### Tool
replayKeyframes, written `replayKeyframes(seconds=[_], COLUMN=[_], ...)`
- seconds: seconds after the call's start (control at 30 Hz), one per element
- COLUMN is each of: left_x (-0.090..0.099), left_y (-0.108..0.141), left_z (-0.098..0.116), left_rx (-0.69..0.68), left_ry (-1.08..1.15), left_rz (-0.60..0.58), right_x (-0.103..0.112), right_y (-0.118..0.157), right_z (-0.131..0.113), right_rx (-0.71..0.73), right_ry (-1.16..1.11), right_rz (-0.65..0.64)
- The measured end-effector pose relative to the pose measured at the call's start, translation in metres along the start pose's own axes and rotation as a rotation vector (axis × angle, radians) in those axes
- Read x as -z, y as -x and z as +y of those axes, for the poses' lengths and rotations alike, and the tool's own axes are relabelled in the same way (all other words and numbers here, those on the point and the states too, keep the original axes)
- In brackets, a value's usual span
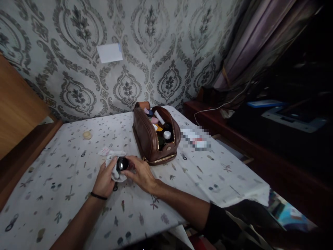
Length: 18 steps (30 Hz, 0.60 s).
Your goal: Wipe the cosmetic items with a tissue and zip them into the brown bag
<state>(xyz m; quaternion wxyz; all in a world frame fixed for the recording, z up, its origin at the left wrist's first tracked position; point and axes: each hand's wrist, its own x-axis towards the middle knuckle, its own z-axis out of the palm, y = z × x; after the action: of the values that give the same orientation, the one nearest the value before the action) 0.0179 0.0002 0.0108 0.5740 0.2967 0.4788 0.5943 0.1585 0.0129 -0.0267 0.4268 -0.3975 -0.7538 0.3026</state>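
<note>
A small round object point(122, 164), black and glossy, is between my two hands over the patterned tablecloth. My left hand point(104, 177) wears a dark wristband and presses a white cloth point(119, 176) against the object's left side. The fingers of my right hand point(142, 173) grip the object from the right. Just beyond my right hand stands a brown leather bag point(145, 137), unzipped, with a white-capped bottle point(167, 135), tubes and several other small items inside.
A small beige round item point(87, 135) lies at the left on the tablecloth point(78, 166). Right of the bag is a blurred-out packet point(196, 139). A patterned wall point(130, 69) stands behind, a wooden panel point(20, 114) at left, and a dark red surface point(205, 114) with a cable at right.
</note>
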Motion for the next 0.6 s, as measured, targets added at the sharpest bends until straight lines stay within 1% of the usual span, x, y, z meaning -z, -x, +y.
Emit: replayKeyframes(seconds=[0.1,0.17,0.43,0.6], left_x=[-0.0001,0.0003,-0.0009,0.0037], left_y=[0.0011,0.0012,0.0041,0.0024], left_z=[0.0013,0.0019,0.0044,-0.0030], left_rx=[0.013,0.014,0.031,-0.050], left_ry=[0.009,0.002,-0.068,-0.161], left_rz=[-0.032,-0.048,-0.100,-0.113], right_x=[0.0000,-0.0002,-0.0014,-0.0027], right_y=[0.0008,0.0011,-0.0001,-0.0005], right_z=[0.0009,0.0018,0.0056,0.0064], right_rx=[-0.059,-0.063,0.048,0.083], right_ry=[-0.019,-0.031,-0.079,-0.058], right_rz=[-0.026,-0.032,0.009,0.008])
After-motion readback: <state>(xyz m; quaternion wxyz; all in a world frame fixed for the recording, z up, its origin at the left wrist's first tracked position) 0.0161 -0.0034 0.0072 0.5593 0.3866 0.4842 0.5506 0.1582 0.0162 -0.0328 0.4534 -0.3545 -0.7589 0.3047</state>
